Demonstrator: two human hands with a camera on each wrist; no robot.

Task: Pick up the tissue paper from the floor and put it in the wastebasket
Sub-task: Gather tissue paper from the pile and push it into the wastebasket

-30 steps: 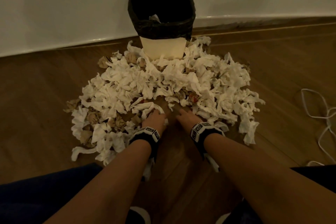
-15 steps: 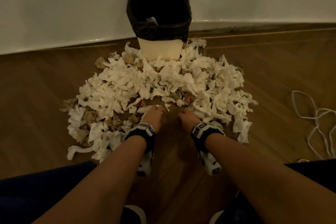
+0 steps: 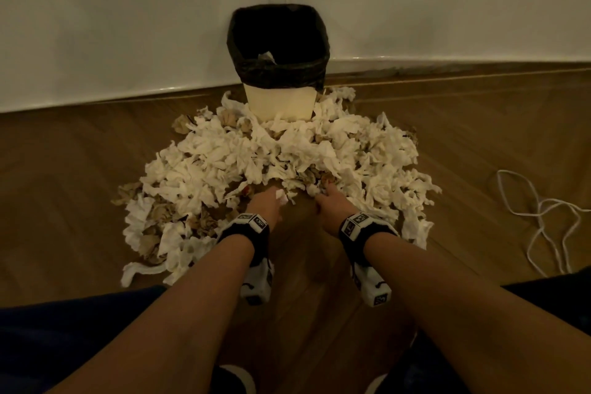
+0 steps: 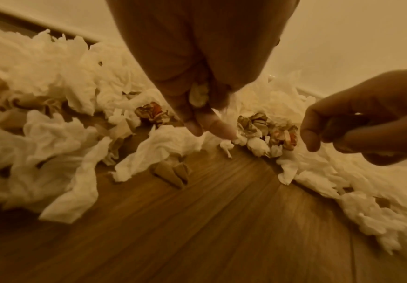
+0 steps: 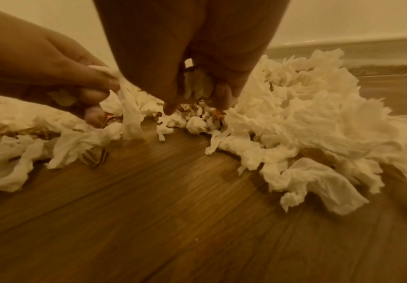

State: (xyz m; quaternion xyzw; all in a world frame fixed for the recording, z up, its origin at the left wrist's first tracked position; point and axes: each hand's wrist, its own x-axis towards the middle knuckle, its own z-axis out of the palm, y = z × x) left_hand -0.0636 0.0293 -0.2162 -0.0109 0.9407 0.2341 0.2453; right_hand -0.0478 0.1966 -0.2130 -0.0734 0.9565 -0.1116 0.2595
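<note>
Both hands have crept forward into the heap of crumpled white tissue paper (image 3: 256, 157): left hand (image 3: 267, 205) clutches a wad, right hand (image 3: 329, 205) another.

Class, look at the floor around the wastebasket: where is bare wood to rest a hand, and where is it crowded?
Bare floor lies between the forearms, and beyond the tissue pile on both sides. Crowded: the pile presses against the wastebasket front.

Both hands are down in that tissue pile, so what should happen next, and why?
Probably lift both hands toward the wastebasket. The left hand and right hand each already grip a wad of tissue, and the pile sits just before the bin.
</note>
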